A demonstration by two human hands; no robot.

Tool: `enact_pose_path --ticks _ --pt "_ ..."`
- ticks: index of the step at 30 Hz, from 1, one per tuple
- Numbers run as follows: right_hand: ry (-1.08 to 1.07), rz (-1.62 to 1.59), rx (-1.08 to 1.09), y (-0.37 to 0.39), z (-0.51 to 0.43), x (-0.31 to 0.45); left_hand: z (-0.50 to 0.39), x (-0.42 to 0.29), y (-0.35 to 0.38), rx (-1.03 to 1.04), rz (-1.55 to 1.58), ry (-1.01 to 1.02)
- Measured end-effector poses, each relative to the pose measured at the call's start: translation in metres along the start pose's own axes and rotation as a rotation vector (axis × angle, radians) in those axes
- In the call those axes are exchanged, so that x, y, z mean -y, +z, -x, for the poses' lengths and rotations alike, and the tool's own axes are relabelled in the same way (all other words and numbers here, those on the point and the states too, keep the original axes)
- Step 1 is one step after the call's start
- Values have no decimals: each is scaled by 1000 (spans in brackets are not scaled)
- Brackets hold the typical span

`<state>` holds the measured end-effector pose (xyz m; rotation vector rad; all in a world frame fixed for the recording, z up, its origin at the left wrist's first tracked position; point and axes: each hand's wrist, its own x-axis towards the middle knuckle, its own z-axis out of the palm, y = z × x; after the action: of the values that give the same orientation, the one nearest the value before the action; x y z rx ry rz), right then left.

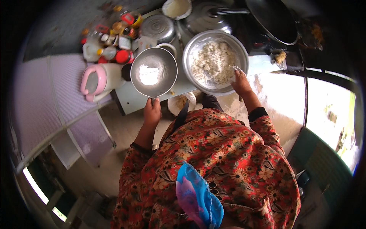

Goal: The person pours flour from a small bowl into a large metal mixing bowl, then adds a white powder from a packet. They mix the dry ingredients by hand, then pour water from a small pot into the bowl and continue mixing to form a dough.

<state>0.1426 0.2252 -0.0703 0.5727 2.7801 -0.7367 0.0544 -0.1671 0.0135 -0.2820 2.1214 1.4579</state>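
Observation:
My left hand (152, 112) grips the short handle of a round metal pan (154, 72), held level over the table's front edge; glare shows on its inside bottom. At the right, my right hand (240, 83) reaches over the near right rim of a large metal basin (187, 61). Its fingertips look whitish and are at a crumbly, floury mixture (213, 61) in the basin. Whether the fingers pinch any of the mixture cannot be told.
Several bottles and jars, a red-lidded jar (123, 56) among them, crowd the left. A pink-lidded pitcher (94, 81) stands beside the pan. Behind are a metal lid (158, 28) and a bowl (176, 8). A knife (286, 71) lies right of the basin; a white bucket (171, 104) stands below the table.

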Motion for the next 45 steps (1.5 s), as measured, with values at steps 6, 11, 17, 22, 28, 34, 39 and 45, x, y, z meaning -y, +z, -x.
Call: enact_pose_path --ticks 6,11,17,22,28,34,39,45 --pt "28 -35 -21 -7 3 -4 -44 -33 45 44 -333 139" --pt "6 -75 -52 -14 3 -7 -56 -54 84 130 -456 245" --pt "42 -60 -20 -20 6 -12 -68 -81 119 120 -670 464" --pt "72 -61 -10 -20 8 -17 -75 -92 131 118 -729 440" --pt "76 -52 33 -21 -1 -20 -78 -92 128 62 -802 445" --pt "22 -51 94 -28 -11 -20 -78 -69 127 67 -475 335" --pt "-120 7 159 -29 -35 -13 -39 -54 116 74 56 2" --pt "-150 -278 15 -29 -67 3 35 -35 99 -7 334 -126"
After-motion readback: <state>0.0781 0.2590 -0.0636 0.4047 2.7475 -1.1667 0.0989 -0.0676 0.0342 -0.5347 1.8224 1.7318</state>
